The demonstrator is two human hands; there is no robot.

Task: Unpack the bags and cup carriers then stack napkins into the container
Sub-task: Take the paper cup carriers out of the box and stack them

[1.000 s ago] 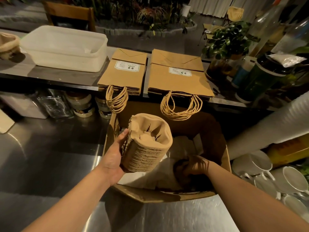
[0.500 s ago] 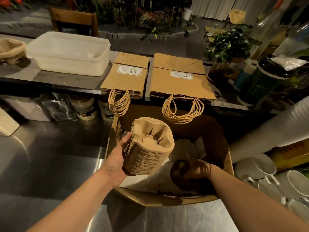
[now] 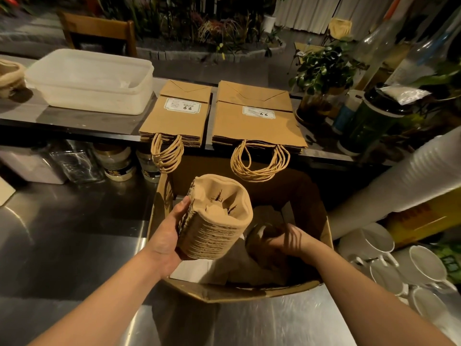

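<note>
My left hand [image 3: 167, 239] grips a thick stack of brown pulp cup carriers [image 3: 217, 221] and holds it above the open cardboard box [image 3: 326, 228]. My right hand [image 3: 287, 239] reaches down into the box's shadowed right side and closes around a dark rounded bundle [image 3: 259, 242]; what that bundle is I cannot tell. White paper [image 3: 199, 270] lies in the bottom of the box. Two flat stacks of brown paper bags [image 3: 174, 121] [image 3: 257, 123] lie on the raised shelf behind the box. A white plastic container [image 3: 89, 81] stands on the shelf at the left.
More cup carriers [image 3: 10, 76] sit at the shelf's far left. Jars [image 3: 116, 162] stand under the shelf. A long sleeve of white cups [image 3: 399, 181] lies at the right, with white mugs [image 3: 389, 260] below it. Bottles and a potted plant [image 3: 324, 68] crowd the right rear.
The carrier stack in my left hand has stayed over the box. My right hand has shifted slightly inside the box around the dark bundle.
</note>
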